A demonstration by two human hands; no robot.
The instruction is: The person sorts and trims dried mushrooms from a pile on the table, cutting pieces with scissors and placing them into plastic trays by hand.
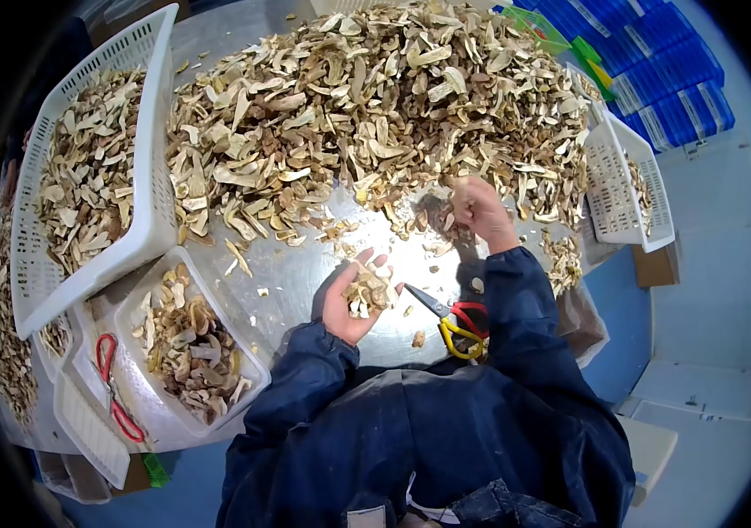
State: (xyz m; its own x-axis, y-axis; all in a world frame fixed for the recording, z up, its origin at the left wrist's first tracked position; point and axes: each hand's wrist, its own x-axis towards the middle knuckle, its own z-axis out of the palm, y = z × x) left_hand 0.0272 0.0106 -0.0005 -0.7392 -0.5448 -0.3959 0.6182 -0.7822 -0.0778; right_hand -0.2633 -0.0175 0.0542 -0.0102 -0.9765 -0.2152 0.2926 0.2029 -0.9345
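Several pale mushroom slices [366, 292] lie in the left hand [341, 310], palm up, fingers curled round them as a cup. Pieces overlap at mixed angles; no single long axis to read. Position: above the middle of the tabletop [296, 280], toward the near edge.

Right hand [483, 209] farther out and to the right, at the near fringe of the heap [375, 114]. Fingers folded inward, knuckles up; whether a piece is pinched there I can't make out (fingertips merge with the brown slices behind).

Key relation: heap lies beyond both hands, its long axis running side to side along the far edge. Right hand is the nearer, right up against it; left hand stands apart, across a bare, crumb-strewn strip.

Red-and-yellow scissors [446, 313] between the forearms, near edge: tips angled away and left, just beside the left fingers, handles by the right sleeve.

Left edge: tall slotted basket [151, 150], filled with slices; nearer the person, a shallow tray [219, 310] with more, then red-handled scissors [112, 387] toward the near left corner.

Right edge: smaller basket [613, 198]. Beyond the far right corner, stacked blue trays [670, 75].
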